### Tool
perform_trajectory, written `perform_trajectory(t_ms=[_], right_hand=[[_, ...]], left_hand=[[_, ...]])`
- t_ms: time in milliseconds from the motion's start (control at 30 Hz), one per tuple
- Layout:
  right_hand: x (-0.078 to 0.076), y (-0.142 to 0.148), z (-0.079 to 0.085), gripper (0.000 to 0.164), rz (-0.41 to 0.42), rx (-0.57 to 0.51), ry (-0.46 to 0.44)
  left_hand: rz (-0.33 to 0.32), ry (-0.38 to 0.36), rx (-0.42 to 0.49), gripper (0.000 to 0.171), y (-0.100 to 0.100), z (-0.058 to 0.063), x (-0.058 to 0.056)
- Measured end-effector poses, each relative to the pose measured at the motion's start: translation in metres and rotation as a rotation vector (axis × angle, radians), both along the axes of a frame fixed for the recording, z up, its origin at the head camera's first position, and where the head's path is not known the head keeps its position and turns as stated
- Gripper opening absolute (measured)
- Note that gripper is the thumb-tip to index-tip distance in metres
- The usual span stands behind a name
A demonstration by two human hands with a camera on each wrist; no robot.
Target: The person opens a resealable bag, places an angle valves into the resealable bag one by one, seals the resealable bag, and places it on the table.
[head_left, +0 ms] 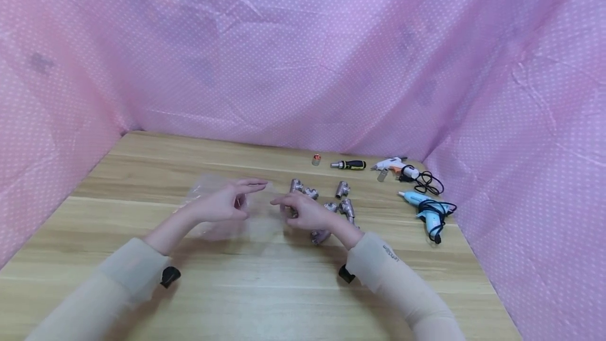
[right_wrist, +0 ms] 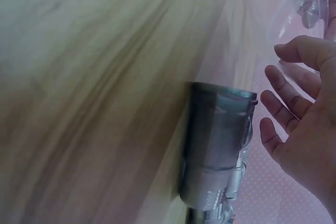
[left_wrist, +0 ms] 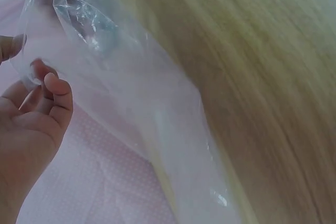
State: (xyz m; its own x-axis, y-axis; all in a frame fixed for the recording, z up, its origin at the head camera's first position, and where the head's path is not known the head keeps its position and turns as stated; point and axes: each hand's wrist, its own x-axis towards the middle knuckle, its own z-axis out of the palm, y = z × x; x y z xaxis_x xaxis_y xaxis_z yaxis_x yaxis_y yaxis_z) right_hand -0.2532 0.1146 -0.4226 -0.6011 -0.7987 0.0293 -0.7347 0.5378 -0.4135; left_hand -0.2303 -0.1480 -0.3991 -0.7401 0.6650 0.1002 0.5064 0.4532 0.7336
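Observation:
A clear plastic bag (head_left: 260,220) hangs above the table in front of me. My left hand (head_left: 220,204) holds it near one edge; in the left wrist view the smaller fingers curl at the bag (left_wrist: 142,77) and the thumb lies apart from them. My right hand (head_left: 305,210) is beside the bag's right side with loosely bent fingers. In the right wrist view I see nothing gripped in that hand (right_wrist: 304,108). Several shiny silver T-shaped pipe fittings (head_left: 342,189) lie around and behind it. One fitting (right_wrist: 218,140) looms close in the right wrist view.
Towards the back right of the wooden table (head_left: 265,299) lie a black and yellow screwdriver (head_left: 350,164), a small red-topped container (head_left: 316,159) and a white glue gun (head_left: 395,166). A light blue glue gun (head_left: 431,214) with its black cord lies nearer. Pink dotted cloth (head_left: 284,67) surrounds the table.

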Motion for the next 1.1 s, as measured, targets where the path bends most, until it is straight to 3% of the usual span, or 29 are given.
perform_trajectory(t_ms=[300, 500, 833, 1100], right_hand=[[0.011, 0.027, 0.015, 0.056, -0.028, -0.042, 0.012], [0.018, 0.057, 0.019, 0.056, -0.057, -0.042, 0.055], [0.029, 0.100, 0.005, 0.057, -0.020, 0.086, 0.111], [0.029, 0.100, -0.010, 0.052, 0.016, 0.163, 0.138]], left_hand=[[0.015, -0.062, 0.019, 0.085, 0.007, -0.006, -0.004], [0.013, -0.054, 0.030, 0.083, 0.010, -0.010, -0.004], [0.120, -0.094, 0.010, 0.086, 0.010, -0.012, 0.000], [0.152, -0.105, 0.044, 0.090, 0.015, -0.016, 0.001]])
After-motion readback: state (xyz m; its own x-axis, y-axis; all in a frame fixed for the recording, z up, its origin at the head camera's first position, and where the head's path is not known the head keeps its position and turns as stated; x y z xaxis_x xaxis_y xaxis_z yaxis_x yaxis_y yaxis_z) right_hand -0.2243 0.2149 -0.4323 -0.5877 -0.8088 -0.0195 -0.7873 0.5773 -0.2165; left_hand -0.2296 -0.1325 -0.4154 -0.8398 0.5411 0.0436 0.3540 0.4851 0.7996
